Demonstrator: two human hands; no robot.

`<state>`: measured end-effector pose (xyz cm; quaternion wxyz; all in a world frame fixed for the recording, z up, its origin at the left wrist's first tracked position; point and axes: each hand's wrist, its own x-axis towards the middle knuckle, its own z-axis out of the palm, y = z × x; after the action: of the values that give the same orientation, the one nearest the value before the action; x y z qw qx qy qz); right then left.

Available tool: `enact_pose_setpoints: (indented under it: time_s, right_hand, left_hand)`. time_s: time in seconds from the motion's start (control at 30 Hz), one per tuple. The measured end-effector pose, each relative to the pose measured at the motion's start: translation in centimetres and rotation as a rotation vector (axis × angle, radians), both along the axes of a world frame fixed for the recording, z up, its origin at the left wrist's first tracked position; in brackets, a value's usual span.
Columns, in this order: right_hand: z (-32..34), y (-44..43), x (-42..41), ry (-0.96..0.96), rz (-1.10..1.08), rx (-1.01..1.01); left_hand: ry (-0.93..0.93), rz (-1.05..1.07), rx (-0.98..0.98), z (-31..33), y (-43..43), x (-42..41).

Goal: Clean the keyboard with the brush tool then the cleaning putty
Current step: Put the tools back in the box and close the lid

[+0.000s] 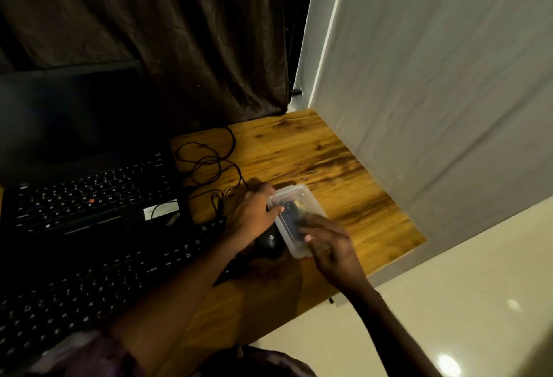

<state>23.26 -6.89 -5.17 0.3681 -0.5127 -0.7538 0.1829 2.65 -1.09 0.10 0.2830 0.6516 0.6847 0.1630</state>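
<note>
A clear plastic box [294, 201] with dark items inside lies on the wooden desk [329, 167], to the right of the black external keyboard [104, 275]. My left hand [254, 212] grips the box's left edge, thumb curled over its rim. My right hand [329, 242] holds the box's near right end, fingers over the top. What is inside the box is too blurred to name. No brush or putty shows outside it.
An open black laptop [83, 167] stands behind the keyboard. A black mouse [270, 242] sits just left of the box, its cable [209, 161] coiled on the desk. A dark curtain hangs behind, a white wall to the right, pale floor below.
</note>
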Motion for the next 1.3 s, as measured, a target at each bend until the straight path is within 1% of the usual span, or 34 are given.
enact_pose_setpoints:
  time_s: [0.07,0.1,0.23,0.3,0.37,0.47,0.53,0.67,0.73,0.8,0.87,0.93,1.03,1.13,1.2,1.3]
  right_hand:
    - [0.2,-0.2,1.1,0.085,-0.142,0.034]
    - [0.2,-0.4,1.3,0.145,-0.222,0.013]
    - [0.4,-2.8,-0.2,0.533,-0.526,-0.319]
    - [0.2,-3.6,-0.9,0.638,-0.604,-0.443]
    - [-0.1,-3.9,-1.3,0.721,-0.630,-0.563]
    - [-0.1,-3.5,-1.4,0.767,-0.623,-0.724]
    - [0.1,-3.2,-1.4,0.770,-0.611,-0.773]
    - [0.5,-3.2,-1.2,0.797,-0.610,-0.772]
    - [0.4,-3.5,-1.0,0.819,-0.610,-0.736]
    - [0.3,-3.7,-1.0,0.744,-0.583,-0.613]
    - [0.2,-3.8,-1.1,0.607,-0.520,-0.441]
    - [0.0,-3.8,-1.2,0.507,-0.474,-0.335]
    - [-0.4,-4.0,-0.7,0.409,-0.419,-0.284]
    - [-1.1,-4.6,0.7,0.304,-0.291,-0.308]
    - [-1.3,-4.6,1.6,0.218,-0.225,-0.282]
    - [-1.3,-3.9,2.2,0.117,-0.248,-0.212]
  left_hand:
    - [-0.058,0.062,-0.042,-0.4,0.9,0.1]
    - [-0.075,0.084,-0.062,-0.7,1.4,0.1]
    - [-0.225,0.152,-0.157,-1.2,2.7,0.1]
    - [-0.276,0.159,-0.202,-1.2,3.3,0.2]
    - [-0.290,0.155,-0.227,-1.2,3.7,0.3]
    - [-0.303,0.165,-0.252,-1.3,4.3,0.3]
    - [-0.312,0.180,-0.277,-1.4,4.5,0.2]
    - [-0.366,0.217,-0.308,-1.9,4.7,0.0]
    - [-0.386,0.229,-0.312,-1.8,4.7,0.2]
    - [-0.382,0.234,-0.304,-1.7,4.7,0.4]
    - [-0.389,0.245,-0.294,-1.5,4.6,0.6]
    - [-0.406,0.256,-0.283,-1.5,4.5,0.8]
    - [-0.444,0.262,-0.257,-1.6,4.3,0.9]
    - [-0.487,0.267,-0.229,-1.8,4.1,0.9]
    - [-0.507,0.265,-0.202,-1.8,3.9,1.0]
    - [-0.511,0.246,-0.176,-2.0,3.7,1.4]
